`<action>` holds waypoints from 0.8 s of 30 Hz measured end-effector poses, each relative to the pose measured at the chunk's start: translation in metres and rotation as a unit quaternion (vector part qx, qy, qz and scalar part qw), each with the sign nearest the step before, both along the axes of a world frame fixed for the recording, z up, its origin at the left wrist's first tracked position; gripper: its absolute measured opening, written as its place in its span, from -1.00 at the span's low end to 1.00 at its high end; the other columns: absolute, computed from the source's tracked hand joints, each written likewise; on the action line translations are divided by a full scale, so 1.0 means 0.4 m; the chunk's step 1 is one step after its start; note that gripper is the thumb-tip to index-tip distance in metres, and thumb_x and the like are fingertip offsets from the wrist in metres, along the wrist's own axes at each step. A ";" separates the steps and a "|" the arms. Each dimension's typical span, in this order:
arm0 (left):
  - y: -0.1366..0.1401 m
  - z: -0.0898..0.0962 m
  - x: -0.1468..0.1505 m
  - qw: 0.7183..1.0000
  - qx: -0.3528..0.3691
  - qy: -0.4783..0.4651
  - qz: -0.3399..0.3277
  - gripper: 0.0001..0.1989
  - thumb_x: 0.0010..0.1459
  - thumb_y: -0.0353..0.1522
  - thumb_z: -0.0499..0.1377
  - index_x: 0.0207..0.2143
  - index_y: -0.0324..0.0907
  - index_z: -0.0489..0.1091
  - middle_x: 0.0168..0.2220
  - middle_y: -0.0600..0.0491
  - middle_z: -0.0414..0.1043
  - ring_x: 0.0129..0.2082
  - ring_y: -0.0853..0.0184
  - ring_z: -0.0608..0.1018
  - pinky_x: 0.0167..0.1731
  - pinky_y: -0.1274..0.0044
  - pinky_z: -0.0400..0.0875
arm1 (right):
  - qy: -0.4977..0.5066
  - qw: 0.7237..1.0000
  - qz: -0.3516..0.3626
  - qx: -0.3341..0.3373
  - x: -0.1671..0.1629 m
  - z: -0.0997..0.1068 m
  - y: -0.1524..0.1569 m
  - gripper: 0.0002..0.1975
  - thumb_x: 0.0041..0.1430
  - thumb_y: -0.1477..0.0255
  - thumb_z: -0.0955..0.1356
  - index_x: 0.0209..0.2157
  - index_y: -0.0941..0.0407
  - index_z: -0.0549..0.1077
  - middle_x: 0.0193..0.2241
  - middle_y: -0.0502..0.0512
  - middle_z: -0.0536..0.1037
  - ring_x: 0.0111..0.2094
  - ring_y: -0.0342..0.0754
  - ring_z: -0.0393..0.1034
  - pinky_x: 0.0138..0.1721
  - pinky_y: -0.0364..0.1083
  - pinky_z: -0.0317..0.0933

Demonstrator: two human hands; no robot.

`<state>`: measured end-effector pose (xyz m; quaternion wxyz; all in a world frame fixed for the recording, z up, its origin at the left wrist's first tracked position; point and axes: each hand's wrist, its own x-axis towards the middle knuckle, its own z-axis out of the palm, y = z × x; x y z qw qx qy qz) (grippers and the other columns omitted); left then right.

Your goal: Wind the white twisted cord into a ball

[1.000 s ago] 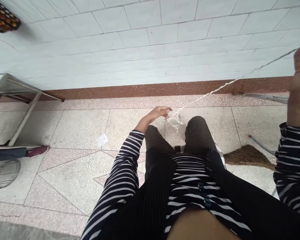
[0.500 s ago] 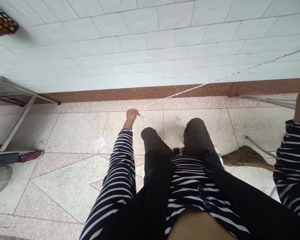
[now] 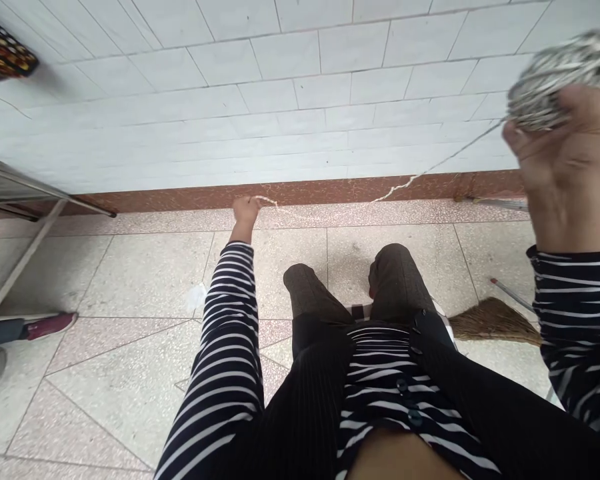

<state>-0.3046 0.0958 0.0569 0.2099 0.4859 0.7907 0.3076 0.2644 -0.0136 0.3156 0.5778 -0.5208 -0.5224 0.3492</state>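
My right hand (image 3: pixel 570 153), raised at the upper right, grips a large ball of grey-and-white yarn (image 3: pixel 555 73), slightly blurred by motion. From the ball a strand of yarn (image 3: pixel 443 162) runs down and left across the wall, sagging over the floor edge. Its pale end reaches my left hand (image 3: pixel 247 211), which is closed on it out in front of my left knee. Against the pale floor the middle of the strand is hard to see.
A broom (image 3: pixel 495 321) lies on the floor to my right. At the left stand a metal-legged table (image 3: pixel 30 250) and another person's foot in a dark red shoe (image 3: pixel 53 325). A white scrap (image 3: pixel 197 298) lies on the floor; a tiled wall (image 3: pixel 353 47) rises ahead.
My right hand has come into view from the right edge, bringing the yarn ball. My left hand has moved slightly left and up. The strand, taut before, now hangs slack.
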 end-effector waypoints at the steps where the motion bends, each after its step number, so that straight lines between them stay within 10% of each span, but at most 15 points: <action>1: 0.040 0.013 0.031 1.000 0.020 -0.016 0.006 -0.72 0.30 -0.46 0.09 -0.47 -0.21 0.48 -0.44 -0.02 0.53 -0.27 0.27 0.55 -0.04 0.48 0.44 | 0.045 0.999 -0.007 0.021 -0.060 -0.026 0.010 -0.70 0.06 0.18 0.53 -0.16 -0.35 0.47 0.30 -0.26 0.52 0.45 0.22 0.33 0.24 0.25 0.54; 6: 0.113 0.070 0.225 0.992 0.040 -0.049 -0.109 -0.84 0.36 -0.46 0.19 -0.23 -0.26 0.60 -0.13 -0.11 0.67 -0.04 0.18 0.60 0.15 0.40 0.44 | 0.061 0.996 0.064 0.022 -0.223 -0.020 -0.013 -0.53 0.01 0.16 0.58 -0.03 -0.37 0.48 0.28 -0.28 0.55 0.39 0.26 0.40 0.40 0.28 0.45; 11: -0.005 0.101 0.464 0.946 0.067 -0.215 -0.233 -0.75 0.48 -0.34 0.24 0.12 -0.14 0.60 0.19 -0.15 0.62 0.18 0.12 0.63 0.28 0.23 0.47 | 0.032 0.992 0.116 -0.021 -0.276 0.006 -0.022 -0.38 -0.06 0.10 0.60 0.06 -0.45 0.47 0.18 -0.16 0.61 0.39 0.35 0.34 0.24 0.46 0.53; 16: -0.108 0.144 0.675 0.863 0.159 -0.309 -0.366 -0.62 0.54 -0.09 0.20 0.27 0.01 0.49 0.23 -0.07 0.62 0.27 0.12 0.62 0.32 0.11 0.47 | 0.135 0.971 0.176 -0.095 -0.325 -0.067 0.026 -0.35 -0.17 0.35 0.65 -0.03 -0.17 0.44 0.11 -0.08 0.65 0.15 0.19 0.51 0.00 0.20 0.64; 24: -0.066 0.167 0.744 0.885 0.211 -0.263 -0.321 -0.70 0.46 -0.19 0.29 0.11 -0.15 0.54 0.09 -0.14 0.66 0.24 -0.04 0.61 0.23 0.12 0.54 | 0.100 0.961 0.224 -0.128 -0.290 -0.083 0.028 -0.20 -0.26 0.47 0.72 0.07 -0.02 0.49 0.02 0.09 0.62 0.00 0.15 0.55 -0.24 0.08 0.63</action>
